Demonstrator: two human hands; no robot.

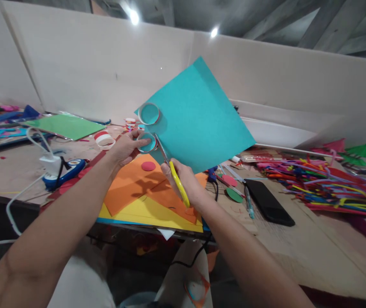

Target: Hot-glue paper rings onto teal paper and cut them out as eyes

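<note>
A turquoise sheet of paper (199,115) is held up, tilted, above the table. On its left corner sits a short paper ring (159,116) with a red and white wall. My left hand (128,147) pinches the sheet's lower left edge at a second paper ring (155,144), its thumb lying inside that ring. In my right hand (186,179) is a pair of yellow-handled scissors (178,186). The blades point up and left, right beside the second ring and against the paper. Whether they have cut in there, I cannot tell.
Orange sheets (122,186) and yellow sheets (157,214) lie underneath, with a red paper disc (148,166) on top. At left are a loose ring (104,140) and a power strip with a plug (52,164). To the right lie a phone (268,201) and many pipe cleaners (327,182).
</note>
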